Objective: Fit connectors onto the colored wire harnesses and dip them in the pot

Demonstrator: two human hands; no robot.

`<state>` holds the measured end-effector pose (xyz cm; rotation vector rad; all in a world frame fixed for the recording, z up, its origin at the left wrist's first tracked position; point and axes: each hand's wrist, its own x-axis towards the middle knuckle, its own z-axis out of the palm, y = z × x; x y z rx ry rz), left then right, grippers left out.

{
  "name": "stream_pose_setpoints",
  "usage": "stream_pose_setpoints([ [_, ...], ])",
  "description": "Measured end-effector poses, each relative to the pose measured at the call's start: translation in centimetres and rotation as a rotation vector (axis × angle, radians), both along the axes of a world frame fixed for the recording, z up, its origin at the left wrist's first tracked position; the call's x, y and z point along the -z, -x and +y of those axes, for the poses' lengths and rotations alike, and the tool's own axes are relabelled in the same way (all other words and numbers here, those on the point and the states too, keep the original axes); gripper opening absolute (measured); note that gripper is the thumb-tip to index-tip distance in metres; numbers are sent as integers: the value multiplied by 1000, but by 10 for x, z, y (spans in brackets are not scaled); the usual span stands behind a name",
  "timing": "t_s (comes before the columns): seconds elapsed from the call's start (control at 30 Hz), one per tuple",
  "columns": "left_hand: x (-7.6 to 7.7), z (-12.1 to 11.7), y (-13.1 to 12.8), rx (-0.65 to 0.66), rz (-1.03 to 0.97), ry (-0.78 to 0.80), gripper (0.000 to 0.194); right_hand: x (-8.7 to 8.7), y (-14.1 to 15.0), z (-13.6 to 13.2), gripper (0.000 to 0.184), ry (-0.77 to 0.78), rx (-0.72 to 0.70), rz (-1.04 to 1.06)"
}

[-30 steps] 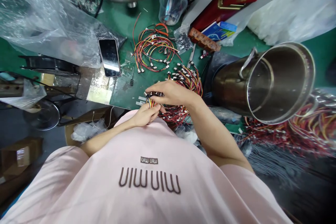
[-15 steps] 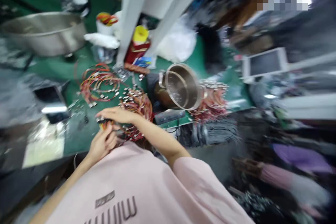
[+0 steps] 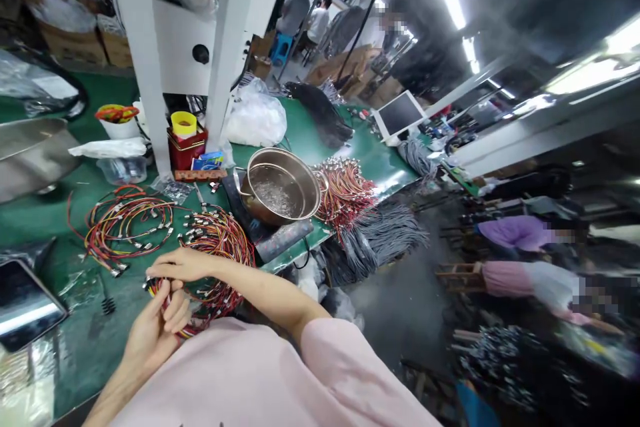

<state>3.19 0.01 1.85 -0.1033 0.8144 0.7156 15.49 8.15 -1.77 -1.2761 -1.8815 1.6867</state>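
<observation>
My right hand [image 3: 180, 265] reaches across from the right and closes over the connector ends of a bundle of red, yellow and black wire harnesses [image 3: 200, 303]. My left hand [image 3: 150, 333] sits just below it, its fingers curled around the same bundle. Small metal connectors show at the bundle's end near my fingers. Behind my hands, a heap of harnesses with metal connectors [image 3: 217, 240] lies on the green workbench [image 3: 60, 213], and a looser coil of harnesses [image 3: 125, 227] lies to its left.
A steel pot [image 3: 280, 187] stands beyond my hands, next to a red harness bunch [image 3: 345, 190]. A phone [image 3: 23, 303] lies at the lower left. White columns [image 3: 145, 47] rise from the bench. Grey cables [image 3: 380, 237] hang off its edge, and co-workers [image 3: 525, 260] sit to the right.
The view has swung up and outward, so the bench and the room beyond fill more of the frame. Both hands stay on the wire bundle, now lower left in the frame.
</observation>
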Motion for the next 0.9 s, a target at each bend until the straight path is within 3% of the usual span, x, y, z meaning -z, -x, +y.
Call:
stream_pose_setpoints([
  [0.07,-5,-4,-7,-19,-29,-27,36,-7,-12,-4,13,-56,29,9],
  [0.13,-11,-8,-10,-56,-41,-65,40,-12,-34,-10,16,-128,167,21],
  [0.27,-21,-14,1,-205,-33,-137,43,1,-97,-16,27,-98,437,73],
  [0.37,-31,-25,12,-350,17,-202,45,17,-135,-22,23,-72,443,40],
  [0.43,-38,-36,16,-435,54,-250,48,21,-144,-27,20,-106,373,-56],
  [0.57,-45,-51,18,-532,100,-315,56,19,-116,-26,20,-314,168,-318],
  [0.67,-45,-49,23,-499,128,-287,59,22,-74,-19,35,-430,61,-581],
  [0.77,-36,-39,34,-421,134,-248,54,33,-40,-14,48,-418,67,-763],
  [0.9,-12,-25,49,-326,97,-241,28,45,-29,-10,27,-361,165,-761],
])
